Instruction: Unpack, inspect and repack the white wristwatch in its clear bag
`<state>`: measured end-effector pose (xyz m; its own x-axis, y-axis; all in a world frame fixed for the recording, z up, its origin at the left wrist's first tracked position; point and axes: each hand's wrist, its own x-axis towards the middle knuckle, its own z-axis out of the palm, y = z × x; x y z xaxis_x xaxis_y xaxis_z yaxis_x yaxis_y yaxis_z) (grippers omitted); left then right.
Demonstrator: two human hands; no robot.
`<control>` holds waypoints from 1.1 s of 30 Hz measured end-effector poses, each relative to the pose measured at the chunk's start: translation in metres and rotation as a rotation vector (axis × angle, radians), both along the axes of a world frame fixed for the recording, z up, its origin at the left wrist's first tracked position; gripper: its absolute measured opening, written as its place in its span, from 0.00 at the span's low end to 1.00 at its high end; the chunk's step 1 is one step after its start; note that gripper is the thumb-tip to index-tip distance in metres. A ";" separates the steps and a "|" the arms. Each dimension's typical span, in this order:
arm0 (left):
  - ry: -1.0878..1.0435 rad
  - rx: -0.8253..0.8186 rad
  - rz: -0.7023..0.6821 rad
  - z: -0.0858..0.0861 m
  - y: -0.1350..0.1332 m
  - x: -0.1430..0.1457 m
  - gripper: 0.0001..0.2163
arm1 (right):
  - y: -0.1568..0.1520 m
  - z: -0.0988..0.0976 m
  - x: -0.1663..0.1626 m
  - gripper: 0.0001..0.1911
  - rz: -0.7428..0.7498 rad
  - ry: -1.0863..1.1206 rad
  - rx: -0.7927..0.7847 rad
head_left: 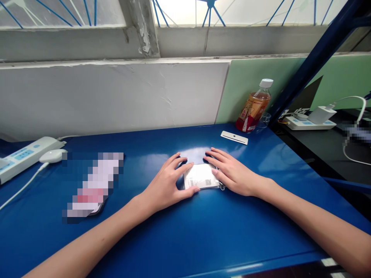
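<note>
A small flat white packet (pixel 202 176) lies on the blue table (pixel 185 235), with a barcode and a square code printed on it. Its surface looks like clear plastic, and a short metal chain (pixel 222 186) shows at its right corner. My left hand (pixel 168 181) rests at the packet's left side, thumb near the lower edge and index finger near the upper edge, fingers apart. From the right, my right hand (pixel 233 172) touches the packet's other end with its fingers spread out. Part of the packet's right edge is hidden under those fingers.
A phone (pixel 98 181), partly pixelated, lies to the left. Beyond it are a white power strip (pixel 29 154) and a round white charger (pixel 53 155) on a cable. A drink bottle (pixel 254 108) and a white slotted strip (pixel 234 138) are at the back right, near a blue post (pixel 313 63).
</note>
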<state>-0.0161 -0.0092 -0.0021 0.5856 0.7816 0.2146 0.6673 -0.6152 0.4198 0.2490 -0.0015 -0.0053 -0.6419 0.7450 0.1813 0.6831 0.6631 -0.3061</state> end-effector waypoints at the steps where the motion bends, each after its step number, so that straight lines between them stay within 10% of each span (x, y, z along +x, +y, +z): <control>1: 0.000 -0.002 0.001 0.000 0.000 0.000 0.28 | 0.001 -0.001 0.001 0.26 0.004 0.003 0.006; 33: 0.010 0.038 -0.045 0.000 0.000 0.000 0.27 | 0.005 -0.007 0.004 0.26 0.084 0.077 -0.065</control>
<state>-0.0161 -0.0088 -0.0025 0.6225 0.7456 0.2379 0.6424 -0.6604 0.3889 0.2534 0.0033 -0.0126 -0.6889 0.7006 0.1857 0.5985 0.6945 -0.3993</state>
